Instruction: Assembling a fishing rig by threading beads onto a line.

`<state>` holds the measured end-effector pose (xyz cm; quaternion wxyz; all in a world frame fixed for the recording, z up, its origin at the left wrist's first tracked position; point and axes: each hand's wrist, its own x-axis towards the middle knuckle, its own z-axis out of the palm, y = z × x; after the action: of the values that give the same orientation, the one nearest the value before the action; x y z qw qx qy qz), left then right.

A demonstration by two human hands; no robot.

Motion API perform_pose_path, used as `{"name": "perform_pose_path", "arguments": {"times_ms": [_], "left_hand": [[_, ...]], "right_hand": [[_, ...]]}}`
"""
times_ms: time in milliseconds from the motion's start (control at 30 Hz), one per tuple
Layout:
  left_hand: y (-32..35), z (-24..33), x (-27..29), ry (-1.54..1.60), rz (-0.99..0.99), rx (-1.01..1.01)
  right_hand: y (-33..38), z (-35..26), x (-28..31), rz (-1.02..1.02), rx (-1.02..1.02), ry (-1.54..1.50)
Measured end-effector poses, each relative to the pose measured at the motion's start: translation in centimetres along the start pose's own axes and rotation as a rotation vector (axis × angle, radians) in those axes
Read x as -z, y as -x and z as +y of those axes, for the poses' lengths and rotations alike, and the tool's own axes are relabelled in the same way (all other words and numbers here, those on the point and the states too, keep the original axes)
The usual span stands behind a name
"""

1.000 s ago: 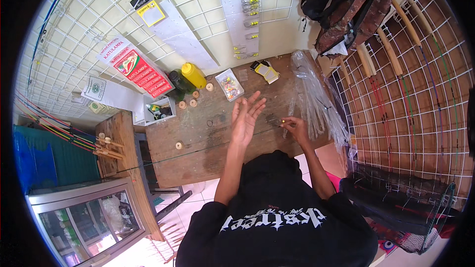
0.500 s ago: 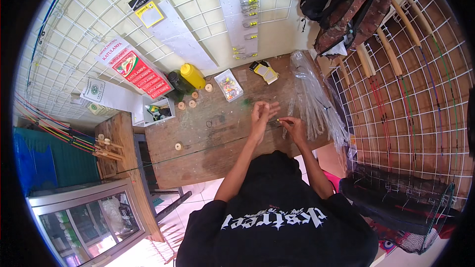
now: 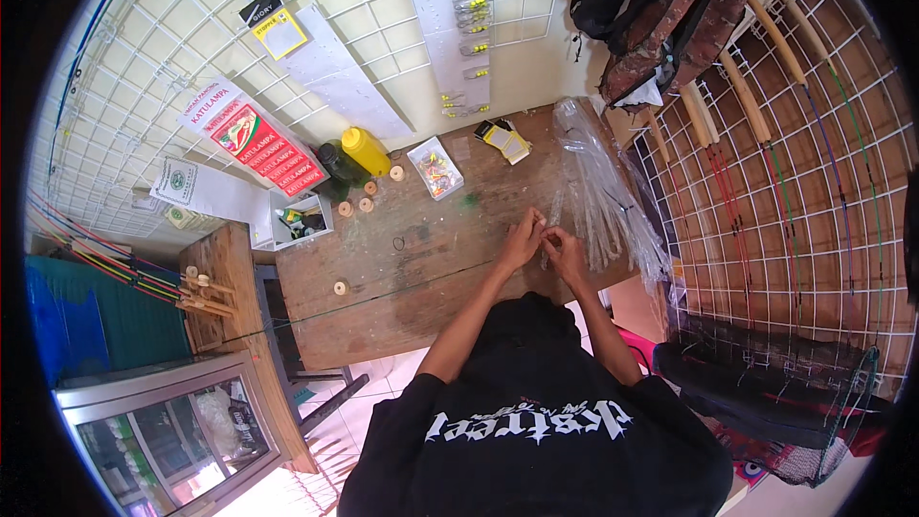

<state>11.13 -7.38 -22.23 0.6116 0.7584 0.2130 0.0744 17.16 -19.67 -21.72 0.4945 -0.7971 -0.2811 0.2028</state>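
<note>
Pinching what seems a tiny pale piece (image 3: pixel 544 222), the right hand (image 3: pixel 564 251) holds it at its fingertips; the left hand's (image 3: pixel 523 241) fingertips meet it there, their grip impossible to tell. Clear plastic sleeves (image 3: pixel 586 158) lie beyond the right hand on the tabletop (image 3: pixel 412 297).

We see clear plastic (image 3: pixel 595 196), a yellow bottle (image 3: pixel 365 151) and a camouflage bag (image 3: pixel 637 62). Our shirt (image 3: pixel 536 479) is black, printed white.

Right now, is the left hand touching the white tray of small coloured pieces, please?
Apart: the head view shows a stretch of wooden table between the left hand and the white tray.
</note>
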Motion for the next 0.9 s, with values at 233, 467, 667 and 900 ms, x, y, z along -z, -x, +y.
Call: {"name": "perform_pose_path", "arguments": {"times_ms": [233, 467, 667, 900], "left_hand": [[0.0, -0.2, 0.2, -0.065, -0.032, -0.113], [-0.7, -1.7, 0.5, -0.098, -0.045, -0.187], [-0.9, -2.6, 0.9, 0.084, -0.098, -0.11], [-1.4, -3.7, 1.4, 0.163, -0.207, 0.008]], "right_hand": [[0.1, -0.2, 0.1, 0.061, 0.001, -0.054], [-0.2, 1.3, 0.0, 0.135, -0.038, -0.06], [-0.2, 2.4, -0.2, 0.133, -0.042, -0.011], [0.0, 2.3, 0.0, 0.088, -0.007, 0.022]]}}
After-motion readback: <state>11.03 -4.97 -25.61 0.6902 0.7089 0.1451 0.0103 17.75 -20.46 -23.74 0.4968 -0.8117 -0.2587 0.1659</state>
